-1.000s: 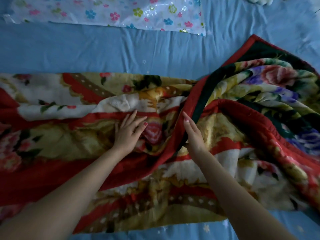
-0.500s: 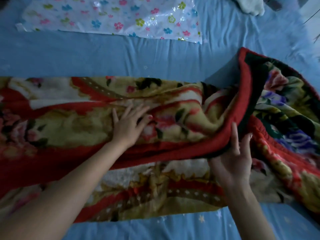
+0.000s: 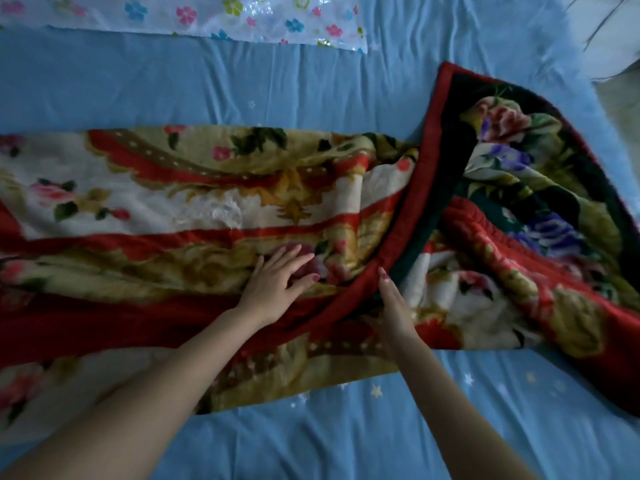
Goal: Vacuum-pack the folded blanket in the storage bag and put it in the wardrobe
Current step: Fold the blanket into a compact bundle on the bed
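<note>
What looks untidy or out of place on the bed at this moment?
The blanket is not squarely folded: its right end is turned back at a slant and lies bunched, dark underside up. The left hand lies flat on it; the right hand is at the red border. The storage bag lies flat beyond, apart.

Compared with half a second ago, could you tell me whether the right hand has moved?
Yes. The right hand has moved left along the blanket's red border, closer to the left hand, which presses flat on the blanket.
</note>
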